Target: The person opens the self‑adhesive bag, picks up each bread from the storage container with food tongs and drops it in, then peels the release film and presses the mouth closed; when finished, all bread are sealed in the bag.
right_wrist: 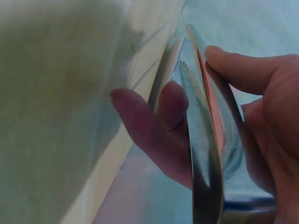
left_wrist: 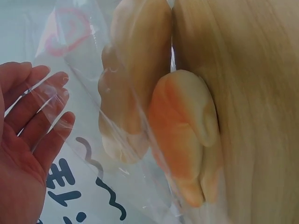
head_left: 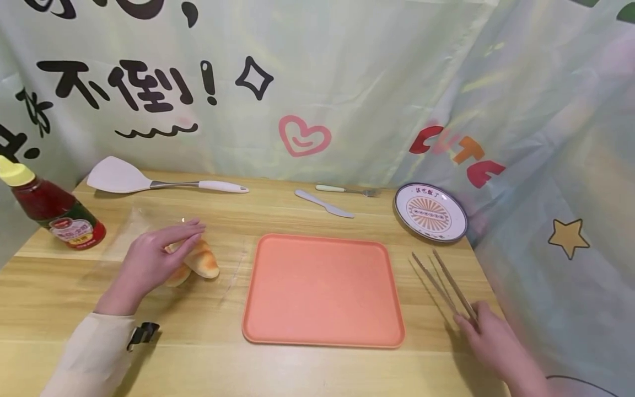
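My left hand (head_left: 156, 253) is over two bread rolls (head_left: 204, 262) on the left of the wooden table, its fingers extended and loosely together. A clear plastic bag (head_left: 133, 229) lies around the rolls. In the left wrist view the film passes in front of my fingertips and partly covers the golden-brown bread (left_wrist: 180, 126); whether they touch it I cannot tell. On the right side, my right hand (head_left: 498, 344) grips metal tongs (head_left: 455, 286) near their closed end. The tongs' two arms stand apart, with nothing between the tips, and point towards the back.
A pink-orange tray (head_left: 322, 292) lies in the middle. Along the back are a white-handled spatula (head_left: 173, 184), a pale knife (head_left: 322, 204), a fork (head_left: 347, 190) and a round patterned plate (head_left: 430, 214). A red sauce bottle (head_left: 66, 215) stands far left. A printed curtain (head_left: 357, 82) encloses the table's back.
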A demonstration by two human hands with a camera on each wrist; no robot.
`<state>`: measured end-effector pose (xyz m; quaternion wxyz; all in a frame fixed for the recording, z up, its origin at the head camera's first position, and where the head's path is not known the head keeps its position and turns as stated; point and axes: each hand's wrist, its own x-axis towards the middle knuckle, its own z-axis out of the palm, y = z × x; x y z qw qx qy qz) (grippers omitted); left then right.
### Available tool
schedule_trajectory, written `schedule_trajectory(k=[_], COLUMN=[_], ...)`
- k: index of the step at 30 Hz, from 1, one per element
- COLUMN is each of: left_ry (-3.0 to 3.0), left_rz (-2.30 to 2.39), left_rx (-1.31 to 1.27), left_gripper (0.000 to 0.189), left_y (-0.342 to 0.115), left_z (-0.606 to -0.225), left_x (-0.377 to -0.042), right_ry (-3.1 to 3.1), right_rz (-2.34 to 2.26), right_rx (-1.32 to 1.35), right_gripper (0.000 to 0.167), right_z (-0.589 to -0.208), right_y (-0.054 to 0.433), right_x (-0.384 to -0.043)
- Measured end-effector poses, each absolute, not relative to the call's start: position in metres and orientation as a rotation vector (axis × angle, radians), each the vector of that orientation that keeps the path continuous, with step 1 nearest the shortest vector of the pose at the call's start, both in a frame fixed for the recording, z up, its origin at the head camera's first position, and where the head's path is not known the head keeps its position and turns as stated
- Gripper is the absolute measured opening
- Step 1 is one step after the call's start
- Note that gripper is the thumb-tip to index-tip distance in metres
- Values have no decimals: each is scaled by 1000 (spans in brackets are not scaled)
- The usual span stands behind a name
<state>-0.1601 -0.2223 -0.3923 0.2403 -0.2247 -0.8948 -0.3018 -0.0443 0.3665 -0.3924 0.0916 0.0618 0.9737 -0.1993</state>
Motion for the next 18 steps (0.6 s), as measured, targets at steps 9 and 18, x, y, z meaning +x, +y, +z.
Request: schedule_trajectory(k=[9, 18], left_ry=[-2488, -2470], left_rz=[-828, -830], left_rx=[-605, -610], left_gripper=[25, 23], left_y=[-227, -227], left_z=[-391, -393], left_x=[-158, -158], right_ry=[2790, 2695], right_rz=[-550, -554], right_rx=[265, 407], right_gripper=[51, 61], right_z=[-398, -399], right_y=[375, 372], right_x=[-42, -46])
